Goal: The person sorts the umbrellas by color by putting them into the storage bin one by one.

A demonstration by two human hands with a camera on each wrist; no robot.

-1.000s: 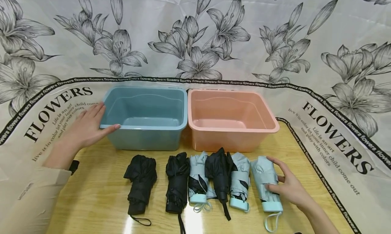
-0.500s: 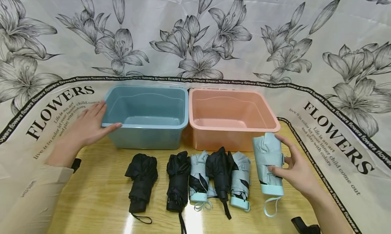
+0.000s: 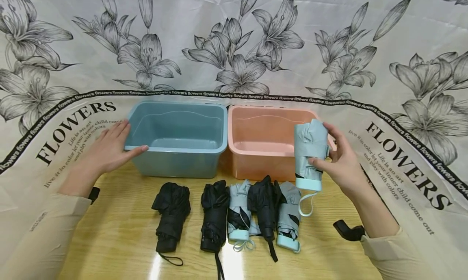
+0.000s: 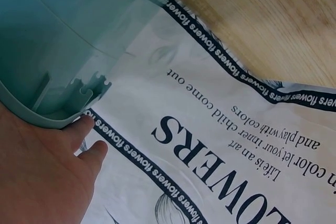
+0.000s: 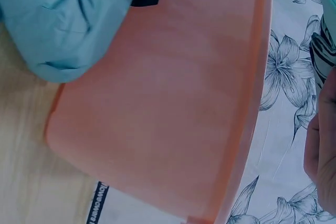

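Observation:
My right hand (image 3: 341, 164) grips a folded light blue umbrella (image 3: 310, 146) round its side, raised in front of the right part of the pink bin (image 3: 263, 166). Its pale cap points down and a cord loop dangles below. In the right wrist view, part of that hand (image 5: 325, 140) and the held umbrella (image 5: 331, 14) show at the right edge. My left hand (image 3: 106, 150) rests on the left rim of the blue bin (image 3: 175, 164), fingers stretched along its side and thumb over the front rim. The left wrist view shows the fingers (image 4: 92, 156) under the rim.
Before the bins lie a black umbrella (image 3: 172, 215), another black umbrella (image 3: 213, 215), a light blue umbrella (image 3: 239, 207), a third black umbrella (image 3: 264, 207) and another light blue umbrella (image 3: 289, 215), on the wooden table (image 3: 120, 231). A flower-print cloth (image 3: 204, 11) hangs behind.
My right hand has lifted the rightmost light blue umbrella off the table and carried it up and slightly left to the pink bin's front. The left hand stays on the blue bin.

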